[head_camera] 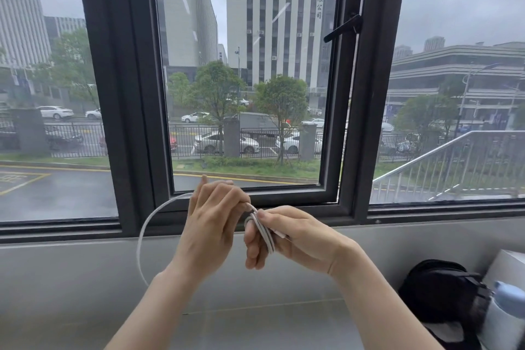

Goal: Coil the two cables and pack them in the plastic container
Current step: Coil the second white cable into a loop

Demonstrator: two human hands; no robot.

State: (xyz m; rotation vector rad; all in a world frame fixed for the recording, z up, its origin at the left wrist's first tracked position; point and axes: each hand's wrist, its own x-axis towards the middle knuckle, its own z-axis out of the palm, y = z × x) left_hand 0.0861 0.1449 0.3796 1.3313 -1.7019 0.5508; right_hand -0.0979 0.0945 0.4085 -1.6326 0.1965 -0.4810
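Observation:
Both hands are raised in front of the window, above a grey sill. My right hand (287, 236) pinches a small coil of white cable (264, 231) between thumb and fingers, several loops stacked together. My left hand (211, 224) grips the same cable where it leaves the coil at the top. From there the loose length arcs out to the left and hangs down behind my left forearm, its end hidden. A second cable and a plastic container do not show in view.
The wide grey window sill (85, 278) runs below the hands. At the right edge sit a black bag (437, 293), a white-and-blue bottle (505, 318) and a white box (508, 267). The dark window frame (284, 202) stands right behind the hands.

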